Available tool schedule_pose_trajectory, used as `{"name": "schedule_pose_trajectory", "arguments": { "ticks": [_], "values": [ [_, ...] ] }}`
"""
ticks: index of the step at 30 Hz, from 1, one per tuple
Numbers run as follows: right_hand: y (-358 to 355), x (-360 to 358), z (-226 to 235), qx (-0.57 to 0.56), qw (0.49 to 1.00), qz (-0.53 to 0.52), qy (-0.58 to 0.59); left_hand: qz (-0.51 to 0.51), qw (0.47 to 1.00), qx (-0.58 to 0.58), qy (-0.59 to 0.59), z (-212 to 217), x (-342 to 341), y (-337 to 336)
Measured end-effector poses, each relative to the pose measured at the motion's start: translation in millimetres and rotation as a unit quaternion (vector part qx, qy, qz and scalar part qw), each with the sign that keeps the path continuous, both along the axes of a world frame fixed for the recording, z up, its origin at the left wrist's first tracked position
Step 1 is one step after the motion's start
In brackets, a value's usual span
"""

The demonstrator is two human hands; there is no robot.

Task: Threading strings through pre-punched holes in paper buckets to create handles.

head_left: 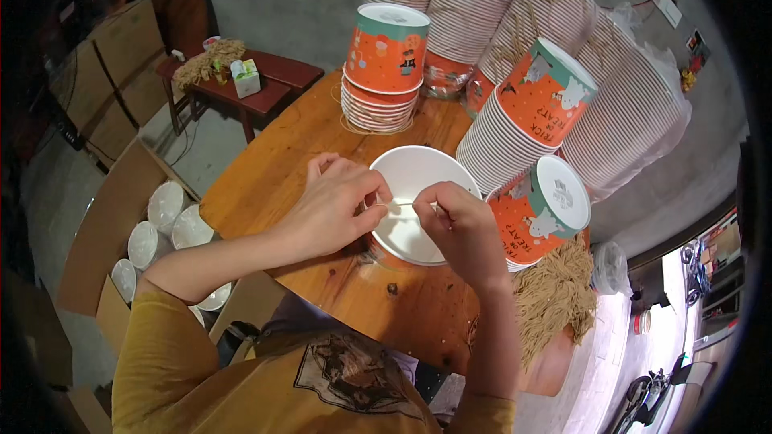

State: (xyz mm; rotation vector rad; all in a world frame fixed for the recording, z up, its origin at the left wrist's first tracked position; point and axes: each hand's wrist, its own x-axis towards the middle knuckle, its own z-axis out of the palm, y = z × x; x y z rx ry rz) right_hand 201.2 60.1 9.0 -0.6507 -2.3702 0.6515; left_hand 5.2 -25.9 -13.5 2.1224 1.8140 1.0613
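Note:
A white-lined paper bucket [410,245] stands upright on the wooden table, its open mouth facing me. Over that mouth, a short thin piece of tan cord [400,204] stretches between my two hands. My left hand [346,201] pinches one end of it with thumb and forefinger near the bucket's left rim. At the right side my right hand [457,229] has its fingers curled closed on the other end. Whether the cord passes through the bucket's wall I cannot tell. Beside my right hand lies a tilted stack of orange and green buckets [535,213].
More nested buckets [386,56] stand at the back left of the table [281,161], with tall stacks [627,104] in clear plastic behind. A bundle of tan cords [555,297] hangs at the right edge. On the left, a cardboard box [104,233] holds several buckets near a red bench [277,80].

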Motion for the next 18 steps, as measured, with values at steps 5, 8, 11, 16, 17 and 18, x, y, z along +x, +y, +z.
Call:
{"name": "schedule_pose_trajectory", "arguments": {
  "ticks": [5, 8, 11, 16, 17, 18],
  "values": [
    [-2.6, -12.4, -10.2, 0.020, 0.996, -0.053, 0.063, 0.003, 1.000, -0.009, -0.014, -0.3, 1.7, 2.9],
    [-1.6, -15.4, -14.5, 0.031, 0.995, -0.058, 0.073, 0.013, 1.000, 0.002, -0.021, -5.8, 4.0, 5.2],
    [-1.6, -19.2, -22.2, 0.025, 0.993, -0.081, 0.078, 0.028, 0.998, 0.040, -0.030, -12.0, 7.4, 8.6],
    [5.4, -22.4, -31.4, 0.202, 0.952, -0.217, 0.074, 0.045, 0.998, 0.028, -0.018, -16.4, 4.4, 6.9],
    [2.3, -25.4, -30.3, 0.180, 0.955, -0.231, 0.055, 0.049, 0.998, 0.019, -0.033, -16.6, 3.7, 6.9],
    [1.3, -26.2, -29.7, 0.179, 0.955, -0.231, 0.055, 0.054, 0.997, 0.009, -0.047, -16.8, 2.7, 7.2]
  ]
}}
